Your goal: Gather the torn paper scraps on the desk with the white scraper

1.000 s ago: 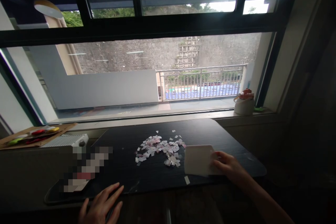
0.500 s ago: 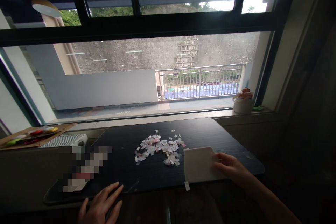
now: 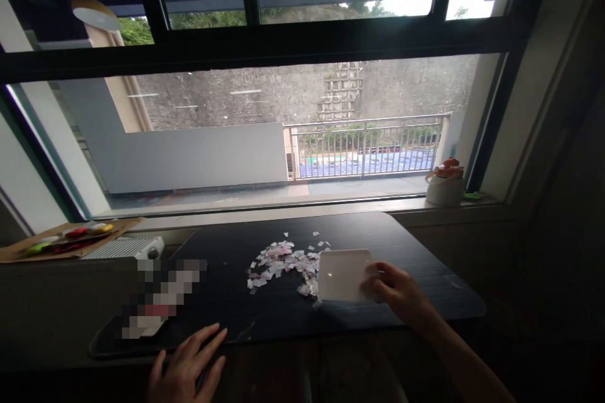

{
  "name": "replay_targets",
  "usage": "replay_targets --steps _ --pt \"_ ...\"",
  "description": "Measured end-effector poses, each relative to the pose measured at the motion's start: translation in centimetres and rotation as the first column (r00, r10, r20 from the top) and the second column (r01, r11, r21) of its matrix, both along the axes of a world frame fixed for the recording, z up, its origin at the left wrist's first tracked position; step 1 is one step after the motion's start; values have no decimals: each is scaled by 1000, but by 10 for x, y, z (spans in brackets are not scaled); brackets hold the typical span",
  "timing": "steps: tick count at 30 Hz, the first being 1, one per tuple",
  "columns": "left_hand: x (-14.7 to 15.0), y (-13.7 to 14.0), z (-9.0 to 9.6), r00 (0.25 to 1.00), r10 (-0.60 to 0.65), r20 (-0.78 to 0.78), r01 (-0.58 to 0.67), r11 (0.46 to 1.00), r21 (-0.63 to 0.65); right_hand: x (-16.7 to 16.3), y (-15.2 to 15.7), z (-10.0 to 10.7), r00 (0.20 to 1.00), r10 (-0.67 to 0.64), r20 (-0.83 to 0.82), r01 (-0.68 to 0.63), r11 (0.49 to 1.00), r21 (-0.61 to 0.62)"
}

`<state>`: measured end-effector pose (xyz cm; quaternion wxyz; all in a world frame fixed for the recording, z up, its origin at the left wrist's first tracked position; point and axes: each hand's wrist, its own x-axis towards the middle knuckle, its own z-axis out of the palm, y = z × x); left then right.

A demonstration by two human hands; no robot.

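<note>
My right hand (image 3: 394, 289) grips the right side of a flat white square piece (image 3: 344, 277) with rounded corners and a glossy face. It is held tilted over the black table (image 3: 406, 252), and its left edge overlaps a scattered pile of small cut paper pieces (image 3: 278, 261). One scrap (image 3: 317, 305) shows just below the white piece's lower left corner. My left hand (image 3: 186, 365) holds nothing, its fingers spread at the table's front edge. I cannot tell whether the white piece touches the tabletop.
A blurred-out item (image 3: 163, 299) lies on the table's left part. On the windowsill stands a white bottle with an orange lid (image 3: 445, 184). At left are a white slatted unit (image 3: 123, 249) and a brown board (image 3: 28, 250) bearing coloured things. A large window is beyond.
My right hand has moved the white piece left and away from me, over the pile's right edge. The scrap under its lower corner has shifted too. My left hand stays spread.
</note>
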<state>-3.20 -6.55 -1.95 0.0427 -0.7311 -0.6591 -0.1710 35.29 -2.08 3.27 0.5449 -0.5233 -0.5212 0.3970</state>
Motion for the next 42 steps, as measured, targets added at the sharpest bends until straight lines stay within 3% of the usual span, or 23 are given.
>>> replay_targets --steps 5,11,17,22,29,31,36,42 --pt "1 0 -1 1000 5 4 -5 1000 12 6 -3 1 998 -55 22 54 998 29" --pt "-1 0 -2 1000 9 0 -9 1000 2 20 -7 6 972 -121 200 122 993 11" --pt "-1 1 -1 1000 16 12 -16 1000 -5 8 -3 10 992 -43 121 41 999 19" --pt "8 -3 5 1000 17 13 -17 999 38 17 -10 16 943 -137 304 140 990 12" --pt "6 -1 20 1000 -11 -5 11 1000 -26 14 -16 17 959 -120 258 114 993 39" --pt "3 2 21 1000 -15 -7 15 1000 7 17 -18 17 946 -125 299 122 992 29" --pt "7 20 26 999 -39 -12 41 972 230 28 -20 22 938 -160 307 157 987 35" --pt "29 41 48 991 -130 15 121 955 269 17 -7 16 987 -28 156 25 999 22"
